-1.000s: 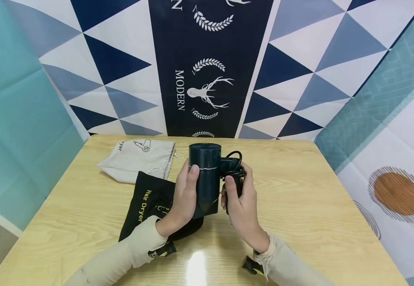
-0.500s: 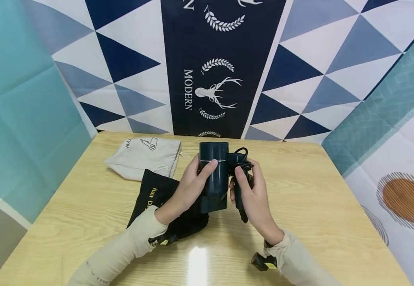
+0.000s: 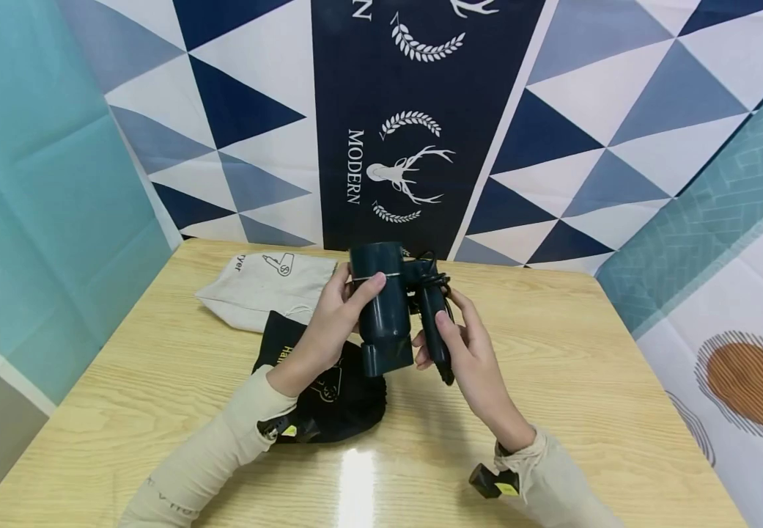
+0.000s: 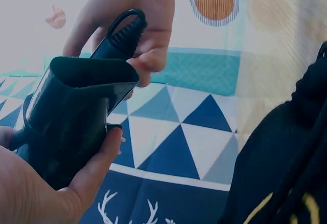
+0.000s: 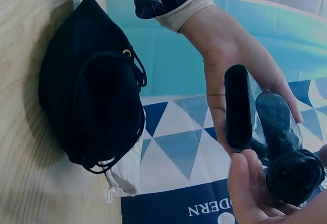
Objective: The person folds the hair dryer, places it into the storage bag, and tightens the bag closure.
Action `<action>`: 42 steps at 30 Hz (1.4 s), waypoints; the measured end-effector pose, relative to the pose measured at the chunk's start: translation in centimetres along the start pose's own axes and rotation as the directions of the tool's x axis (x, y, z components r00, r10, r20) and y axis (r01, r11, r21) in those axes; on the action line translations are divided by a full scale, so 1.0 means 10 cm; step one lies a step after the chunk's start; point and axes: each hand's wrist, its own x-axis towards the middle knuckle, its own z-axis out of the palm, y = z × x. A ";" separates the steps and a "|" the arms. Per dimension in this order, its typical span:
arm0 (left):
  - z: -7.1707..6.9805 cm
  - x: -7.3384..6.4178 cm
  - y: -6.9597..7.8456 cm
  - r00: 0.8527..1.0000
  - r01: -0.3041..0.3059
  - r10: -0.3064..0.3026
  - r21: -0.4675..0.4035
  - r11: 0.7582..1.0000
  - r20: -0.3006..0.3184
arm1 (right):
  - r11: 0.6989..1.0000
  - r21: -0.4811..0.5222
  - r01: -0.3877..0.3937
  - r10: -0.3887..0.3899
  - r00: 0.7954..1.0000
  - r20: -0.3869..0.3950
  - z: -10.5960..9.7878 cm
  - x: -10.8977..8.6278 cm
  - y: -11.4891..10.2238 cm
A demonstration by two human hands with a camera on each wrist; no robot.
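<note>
A dark teal hair dryer (image 3: 384, 308) is held up over the table, its barrel tilted and its flat nozzle (image 3: 388, 357) toward me. My left hand (image 3: 328, 323) grips the barrel from the left, thumb across the front. On the right, my right hand (image 3: 476, 359) holds the folding handle (image 3: 432, 323), thumb along its near side. A black cord (image 3: 435, 280) is wound around the handle's far part. In the left wrist view the nozzle's slot-shaped mouth (image 4: 94, 72) faces the camera. Behind the left wrist lies a black drawstring bag (image 3: 355, 403) with yellow print.
A pale cloth bag (image 3: 249, 293) with a hair dryer drawing lies flat at the table's back left. Patterned cloth (image 3: 388, 117) hangs behind the wooden table (image 3: 553, 381). Both wrists carry small black cameras (image 3: 487, 480).
The hair dryer has risen slightly and tilted, its far end leaning left. The right hand has shifted lower along the handle. The head view has swung a little left.
</note>
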 end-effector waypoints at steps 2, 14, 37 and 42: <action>-0.04 0.01 -0.01 1.000 -0.005 0.004 -0.022 1.000 -0.010 | 1.000 0.009 -0.014 0.014 1.000 0.009 0.02 0.01 0.02; -0.21 -0.01 -0.17 0.996 0.093 -0.093 0.030 0.995 -0.003 | 0.994 0.032 -0.104 0.098 0.986 0.137 0.13 0.02 0.26; -0.95 0.07 0.09 0.996 -0.052 -0.002 0.584 0.810 0.091 | 0.992 0.053 -0.117 0.116 0.993 0.024 -0.03 0.13 0.34; -1.17 0.13 0.09 0.999 -0.033 0.019 0.725 0.688 0.026 | 0.989 0.064 -0.136 0.136 0.991 0.008 -0.04 0.17 0.39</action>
